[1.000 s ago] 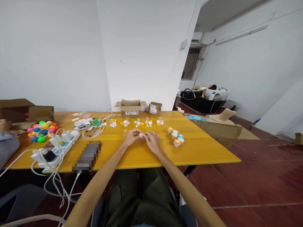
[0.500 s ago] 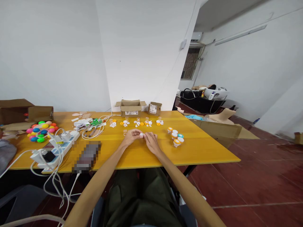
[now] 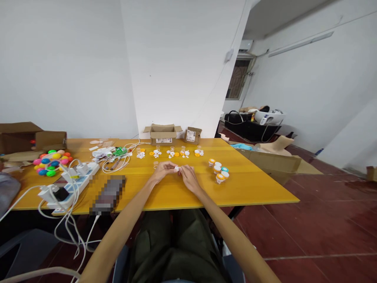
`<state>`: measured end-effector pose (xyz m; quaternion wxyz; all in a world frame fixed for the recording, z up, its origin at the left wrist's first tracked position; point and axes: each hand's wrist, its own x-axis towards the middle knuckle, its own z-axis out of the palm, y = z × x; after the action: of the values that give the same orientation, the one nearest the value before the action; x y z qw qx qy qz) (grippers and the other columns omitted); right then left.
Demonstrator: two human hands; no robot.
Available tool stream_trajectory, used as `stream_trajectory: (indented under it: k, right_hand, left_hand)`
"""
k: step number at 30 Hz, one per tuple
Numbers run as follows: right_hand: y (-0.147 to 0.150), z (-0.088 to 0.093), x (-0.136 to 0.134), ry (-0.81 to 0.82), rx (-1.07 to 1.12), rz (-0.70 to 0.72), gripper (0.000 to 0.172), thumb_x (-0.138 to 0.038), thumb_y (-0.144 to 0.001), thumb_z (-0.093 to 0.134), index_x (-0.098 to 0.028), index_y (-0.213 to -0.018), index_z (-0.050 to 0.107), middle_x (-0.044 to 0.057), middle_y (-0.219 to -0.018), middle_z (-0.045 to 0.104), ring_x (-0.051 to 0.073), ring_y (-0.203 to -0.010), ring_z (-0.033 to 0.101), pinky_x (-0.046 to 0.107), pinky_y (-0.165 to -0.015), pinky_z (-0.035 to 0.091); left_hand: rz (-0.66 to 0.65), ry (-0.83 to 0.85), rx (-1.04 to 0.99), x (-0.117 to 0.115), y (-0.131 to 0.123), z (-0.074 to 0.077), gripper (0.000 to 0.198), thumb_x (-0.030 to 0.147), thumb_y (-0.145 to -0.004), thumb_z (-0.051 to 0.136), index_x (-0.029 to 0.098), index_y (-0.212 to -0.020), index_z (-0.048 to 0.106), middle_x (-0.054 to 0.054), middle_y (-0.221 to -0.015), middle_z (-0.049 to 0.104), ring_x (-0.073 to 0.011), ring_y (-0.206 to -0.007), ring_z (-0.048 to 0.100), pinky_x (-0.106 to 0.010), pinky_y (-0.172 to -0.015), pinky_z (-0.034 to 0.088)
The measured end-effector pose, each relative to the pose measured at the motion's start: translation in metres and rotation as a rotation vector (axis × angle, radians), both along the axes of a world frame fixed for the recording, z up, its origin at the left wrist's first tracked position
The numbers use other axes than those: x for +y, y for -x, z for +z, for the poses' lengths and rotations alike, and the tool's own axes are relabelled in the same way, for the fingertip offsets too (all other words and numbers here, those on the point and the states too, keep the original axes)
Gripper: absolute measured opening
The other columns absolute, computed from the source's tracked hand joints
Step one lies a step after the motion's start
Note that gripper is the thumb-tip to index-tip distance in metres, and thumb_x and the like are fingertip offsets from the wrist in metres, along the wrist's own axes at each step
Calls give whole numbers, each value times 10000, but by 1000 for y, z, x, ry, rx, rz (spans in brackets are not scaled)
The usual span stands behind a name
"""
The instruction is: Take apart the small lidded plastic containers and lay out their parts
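Note:
Above the wooden table, my left hand (image 3: 162,172) pinches a small white piece with dark spots (image 3: 176,168) between thumb and fingers. The fingertips of my right hand (image 3: 190,177) close in on the same piece from the right; its fingers are bent, and the exact contact is too small to make out. A small clear cup (image 3: 155,165) stands just left of my left hand. Beyond both hands runs a row of little groups: clear cups, orange rings (image 3: 176,154) and spotted white pieces (image 3: 156,155). To the right stand several lidded jars (image 3: 220,179) with orange, white and teal tops.
Cardboard boxes (image 3: 162,139) stand along the table's back edge. On the left lie colourful balls (image 3: 50,162), a power strip (image 3: 78,188) with tangled white cables, and a phone (image 3: 108,195). A large carton (image 3: 265,167) sits beyond the table's right edge.
Both hands stay in nearly the same place. The white piece has turned slightly between the fingers, and the right fingers have shifted a little.

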<state>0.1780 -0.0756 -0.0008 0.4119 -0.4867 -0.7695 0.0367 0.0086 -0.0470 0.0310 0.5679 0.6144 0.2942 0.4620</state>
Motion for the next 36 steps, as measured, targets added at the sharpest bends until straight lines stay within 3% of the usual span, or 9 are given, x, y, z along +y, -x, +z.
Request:
stream_trajectory:
  k: [16, 26, 36]
  right_hand:
    - [0, 1, 0, -1, 22, -7, 527, -409, -1058, 217, -259, -709, 582, 24, -750, 632, 211, -802, 565, 351, -828, 411]
    - [3, 0, -1, 16, 53, -37, 422, -414, -1051, 282, -265, -817, 600, 22, -828, 650, 214, -872, 567, 325, -807, 401]
    - [0, -2, 3, 24, 61, -38, 522, -433, -1056, 230, -261, -744, 611, 29, -770, 649, 217, -819, 567, 334, -801, 402]
  left_hand:
    - [-28, 0, -22, 1, 1, -2, 402, 392, -511, 940, 165, -774, 739, -51, -814, 777, -206, -829, 722, -396, -910, 549]
    - [-15, -18, -34, 2, 0, -2, 426, 398, -518, 938, 164, -806, 729, -61, -843, 780, -211, -858, 728, -380, -914, 549]
    - [-2, -13, 16, -1, 0, 0, 415, 418, -511, 931, 167, -791, 756, -61, -788, 785, -227, -802, 735, -400, -880, 571]
